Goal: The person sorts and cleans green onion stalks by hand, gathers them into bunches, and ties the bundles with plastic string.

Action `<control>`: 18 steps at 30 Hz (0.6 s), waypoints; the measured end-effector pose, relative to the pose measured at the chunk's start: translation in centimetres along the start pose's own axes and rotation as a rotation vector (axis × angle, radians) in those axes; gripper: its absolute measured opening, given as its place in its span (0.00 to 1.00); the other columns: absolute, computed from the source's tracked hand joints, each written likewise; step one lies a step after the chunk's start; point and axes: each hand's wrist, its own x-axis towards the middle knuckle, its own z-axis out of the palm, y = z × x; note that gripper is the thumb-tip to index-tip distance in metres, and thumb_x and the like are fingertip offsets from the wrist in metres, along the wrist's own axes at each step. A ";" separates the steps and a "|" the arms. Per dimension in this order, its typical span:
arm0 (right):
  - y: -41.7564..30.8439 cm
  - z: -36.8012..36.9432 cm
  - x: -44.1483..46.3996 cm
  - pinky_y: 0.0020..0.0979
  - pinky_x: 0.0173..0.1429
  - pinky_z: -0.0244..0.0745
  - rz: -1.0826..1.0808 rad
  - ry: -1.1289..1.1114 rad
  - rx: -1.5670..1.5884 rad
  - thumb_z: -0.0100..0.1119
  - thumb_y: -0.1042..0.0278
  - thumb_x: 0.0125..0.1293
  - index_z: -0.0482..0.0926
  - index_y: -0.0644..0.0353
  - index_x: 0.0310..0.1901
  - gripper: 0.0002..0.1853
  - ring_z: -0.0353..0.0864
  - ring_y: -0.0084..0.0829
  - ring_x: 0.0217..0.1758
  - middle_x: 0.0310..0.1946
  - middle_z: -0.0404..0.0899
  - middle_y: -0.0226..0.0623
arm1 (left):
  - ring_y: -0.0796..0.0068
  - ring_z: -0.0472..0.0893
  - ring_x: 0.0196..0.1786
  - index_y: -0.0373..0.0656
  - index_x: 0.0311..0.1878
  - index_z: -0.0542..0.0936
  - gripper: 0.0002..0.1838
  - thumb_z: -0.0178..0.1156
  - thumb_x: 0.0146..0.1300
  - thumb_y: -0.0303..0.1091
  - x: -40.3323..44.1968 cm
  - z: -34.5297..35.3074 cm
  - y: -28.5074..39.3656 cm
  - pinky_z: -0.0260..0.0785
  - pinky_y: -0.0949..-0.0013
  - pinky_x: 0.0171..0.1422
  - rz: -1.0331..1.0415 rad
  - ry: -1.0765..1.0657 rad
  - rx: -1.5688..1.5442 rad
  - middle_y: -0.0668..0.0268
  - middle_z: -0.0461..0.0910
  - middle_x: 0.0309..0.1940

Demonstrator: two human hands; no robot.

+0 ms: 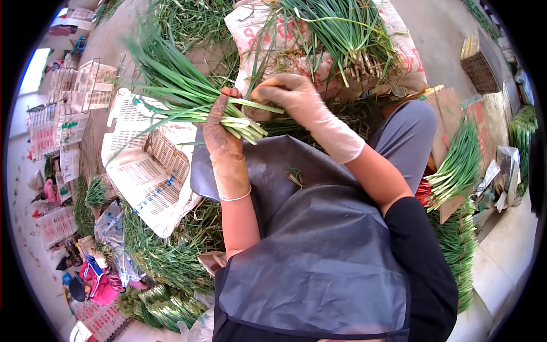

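Note:
My left hand (219,128), in a dirt-stained thin glove, is closed around a bunch of garlic chives (185,85). The long green leaves point up and left, and the pale cut ends stick out to the right. My gloved right hand (299,100) is beside those ends with its fingers curled in a pinch. One chive stalk runs out from the bunch just under its fingertips; what the pinch holds is hidden. A larger pile of chives (347,34) with soil on its roots lies in front, on a white sack with red print (410,54).
A white plastic crate (145,176) stands at my left, with loose leaves around it. A tied chive bundle (458,165) and more bundles lie at my right. A dark apron (319,256) covers my lap. Another person in pink (102,282) sits far left near stacked crates (57,125).

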 end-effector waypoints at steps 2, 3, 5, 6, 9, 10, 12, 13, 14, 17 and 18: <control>-0.9 -1.9 -0.9 0.24 0.45 0.67 -0.063 -0.016 0.037 0.59 0.60 0.58 0.80 0.63 0.34 0.13 0.73 0.21 0.34 0.29 0.78 0.31 | 0.66 0.78 0.42 0.33 0.43 0.74 0.12 0.59 0.55 0.23 0.3 0.0 1.6 0.73 0.64 0.50 0.009 0.070 0.032 0.58 0.77 0.37; -1.1 -6.2 -4.0 0.24 0.45 0.68 0.076 -0.139 -0.004 0.58 0.61 0.58 0.80 0.63 0.33 0.12 0.74 0.21 0.35 0.32 0.79 0.32 | 0.68 0.78 0.41 0.34 0.42 0.75 0.11 0.59 0.54 0.23 -1.4 -0.4 -1.0 0.73 0.65 0.50 -0.049 0.142 -0.042 0.59 0.77 0.36; 1.0 -9.5 -4.1 0.29 0.47 0.69 0.451 -0.346 -0.333 0.59 0.59 0.57 0.78 0.62 0.40 0.15 0.76 0.26 0.40 0.35 0.80 0.32 | 0.68 0.78 0.40 0.34 0.41 0.75 0.11 0.61 0.53 0.24 0.0 -1.1 0.6 0.73 0.66 0.50 0.056 0.119 0.020 0.60 0.77 0.36; 0.9 -8.2 -4.1 0.31 0.52 0.68 0.250 -0.185 -0.993 0.61 0.60 0.56 0.75 0.63 0.47 0.20 0.75 0.29 0.46 0.42 0.77 0.37 | 0.68 0.78 0.40 0.34 0.41 0.76 0.11 0.62 0.53 0.24 0.5 -0.7 1.1 0.73 0.66 0.50 0.129 0.117 0.151 0.60 0.78 0.36; -2.9 -4.6 -3.9 0.35 0.64 0.58 -0.042 -0.076 -0.836 0.66 0.59 0.50 0.58 0.59 0.64 0.41 0.63 0.40 0.64 0.61 0.62 0.51 | 0.70 0.79 0.36 0.36 0.45 0.73 0.17 0.64 0.51 0.22 0.8 0.6 -1.5 0.76 0.69 0.43 0.090 0.160 0.130 0.62 0.77 0.36; -3.9 -2.7 -3.3 0.34 0.65 0.57 -0.066 -0.131 -0.840 0.67 0.59 0.49 0.53 0.59 0.66 0.44 0.63 0.41 0.64 0.61 0.62 0.52 | 0.71 0.79 0.37 0.36 0.45 0.73 0.17 0.64 0.52 0.24 0.5 1.2 -2.4 0.75 0.70 0.44 0.049 0.102 0.141 0.62 0.77 0.37; -3.1 -0.6 -2.0 0.31 0.65 0.56 -0.088 -0.211 -0.889 0.67 0.59 0.49 0.45 0.58 0.68 0.50 0.63 0.41 0.63 0.62 0.60 0.53 | 0.72 0.77 0.41 0.35 0.50 0.71 0.20 0.63 0.54 0.27 -1.0 2.7 -3.9 0.72 0.71 0.47 -0.008 -0.009 0.228 0.62 0.76 0.41; -2.2 -0.6 -1.0 0.30 0.64 0.57 -0.097 -0.245 -0.939 0.67 0.59 0.48 0.42 0.58 0.69 0.52 0.63 0.40 0.63 0.63 0.59 0.54 | 0.71 0.76 0.45 0.36 0.55 0.68 0.24 0.63 0.54 0.26 -1.6 3.0 -4.9 0.72 0.70 0.48 0.006 -0.097 0.121 0.61 0.74 0.46; -1.9 -1.2 -0.6 0.29 0.63 0.58 -0.096 -0.297 -0.818 0.67 0.60 0.47 0.38 0.58 0.69 0.54 0.65 0.41 0.61 0.60 0.61 0.57 | 0.70 0.76 0.47 0.36 0.55 0.68 0.23 0.61 0.56 0.29 -1.4 2.7 -5.8 0.71 0.69 0.50 -0.037 -0.091 0.139 0.62 0.74 0.48; -1.4 -1.8 -0.3 0.36 0.52 0.70 0.202 -0.308 -0.998 0.65 0.63 0.47 0.34 0.57 0.68 0.54 0.75 0.50 0.48 0.45 0.73 0.60 | 0.68 0.75 0.50 0.35 0.56 0.68 0.23 0.60 0.59 0.33 0.2 -0.3 -8.3 0.69 0.66 0.55 -0.053 -0.163 0.261 0.61 0.74 0.50; 0.2 -2.1 -0.6 0.39 0.48 0.73 0.148 -0.230 -1.018 0.62 0.65 0.48 0.34 0.58 0.68 0.52 0.76 0.52 0.44 0.42 0.74 0.60 | 0.66 0.75 0.52 0.34 0.56 0.68 0.23 0.59 0.60 0.34 0.6 -0.8 -8.7 0.67 0.63 0.57 -0.040 -0.235 0.365 0.59 0.74 0.51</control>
